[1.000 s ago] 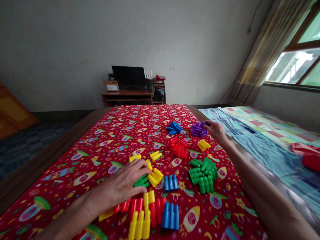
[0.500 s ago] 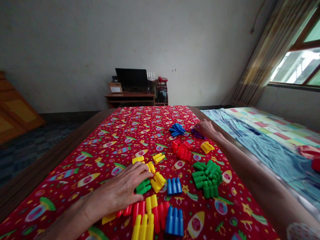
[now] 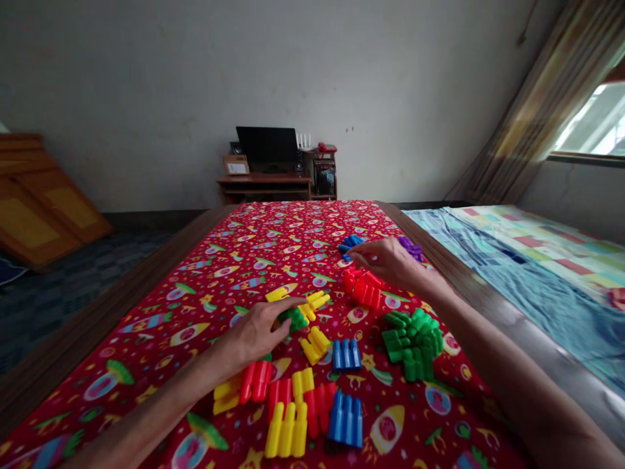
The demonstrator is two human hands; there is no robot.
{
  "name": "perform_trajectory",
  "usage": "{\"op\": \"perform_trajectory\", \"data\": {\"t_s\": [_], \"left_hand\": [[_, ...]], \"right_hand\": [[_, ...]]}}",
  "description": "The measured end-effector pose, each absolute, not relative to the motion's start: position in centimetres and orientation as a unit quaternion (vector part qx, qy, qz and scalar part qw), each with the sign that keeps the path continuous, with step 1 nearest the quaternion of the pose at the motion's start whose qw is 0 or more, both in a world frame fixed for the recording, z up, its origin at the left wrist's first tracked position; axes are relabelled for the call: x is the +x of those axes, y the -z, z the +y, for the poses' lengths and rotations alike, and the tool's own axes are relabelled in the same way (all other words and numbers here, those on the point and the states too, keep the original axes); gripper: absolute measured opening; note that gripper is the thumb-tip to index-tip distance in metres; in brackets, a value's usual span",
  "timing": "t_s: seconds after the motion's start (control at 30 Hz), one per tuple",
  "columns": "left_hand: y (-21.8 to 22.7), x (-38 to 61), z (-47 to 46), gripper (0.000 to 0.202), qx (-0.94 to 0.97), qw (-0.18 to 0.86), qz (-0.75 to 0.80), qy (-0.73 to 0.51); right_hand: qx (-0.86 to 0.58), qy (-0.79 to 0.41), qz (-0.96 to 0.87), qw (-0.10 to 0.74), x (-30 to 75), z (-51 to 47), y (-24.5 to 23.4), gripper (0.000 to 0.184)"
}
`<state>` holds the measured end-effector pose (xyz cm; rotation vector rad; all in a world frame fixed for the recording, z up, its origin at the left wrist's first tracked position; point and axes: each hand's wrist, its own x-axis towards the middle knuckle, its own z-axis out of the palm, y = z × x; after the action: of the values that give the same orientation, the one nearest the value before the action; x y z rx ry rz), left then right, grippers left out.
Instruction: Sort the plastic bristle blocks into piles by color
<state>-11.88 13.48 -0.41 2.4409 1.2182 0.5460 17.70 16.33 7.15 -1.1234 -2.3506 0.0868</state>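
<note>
My left hand (image 3: 261,329) is closed on a green toy block (image 3: 293,319), pinched between thumb and fingers above the cloth. Around it lie loose yellow blocks (image 3: 315,345), and red blocks (image 3: 256,381) are below it. My right hand (image 3: 383,259) hovers above the red pile (image 3: 366,290), its fingers curved and apart with nothing visible in them. Just beyond its fingertips is a blue pile (image 3: 350,244). A purple pile (image 3: 410,247) lies behind its wrist, partly hidden. The green pile (image 3: 415,339) sits nearer, left of my right forearm.
A red patterned cloth (image 3: 161,365) covers the long table. Blue blocks (image 3: 346,355) and a yellow block (image 3: 287,430) lie near the front. To the right stands a bed (image 3: 488,280); a desk (image 3: 263,180) with a monitor is against the far wall.
My left hand has lifted a green block off the cloth and moved slightly forward. My right hand has drawn away from the purple blocks, leftward toward the blue and red piles.
</note>
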Motion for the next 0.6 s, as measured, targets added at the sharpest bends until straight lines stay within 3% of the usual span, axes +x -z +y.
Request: {"op": "perform_trajectory", "data": {"t_s": [0.17, 0.3, 0.4, 0.5, 0.6], "left_hand": [[0.7, -11.0, 13.6, 0.051, 0.757, 0.320, 0.452, -0.346], [0.8, -10.1, 12.8, 0.053, 0.711, 0.376, 0.433, -0.407], [0.1, -9.7, 12.1, 0.044, 0.744, 0.347, 0.415, -0.391], [-0.8, -10.1, 12.1, 0.034, 0.799, 0.252, 0.421, -0.348], [-1.3, -11.3, 13.1, 0.029, 0.846, 0.158, 0.419, -0.291]], "right_hand": [[-0.316, -0.126, -0.921, 0.189, 13.0, 13.6, -5.0, 0.023], [-0.324, -0.173, -0.906, 0.209, 10.9, 12.5, -3.6, 0.028], [-0.343, -0.210, -0.888, 0.223, 10.8, 12.4, -4.2, 0.023], [-0.368, -0.194, -0.874, 0.252, 12.8, 13.4, -5.8, 0.018], [-0.420, -0.161, -0.838, 0.310, 17.0, 15.5, -7.3, 0.024]]}}
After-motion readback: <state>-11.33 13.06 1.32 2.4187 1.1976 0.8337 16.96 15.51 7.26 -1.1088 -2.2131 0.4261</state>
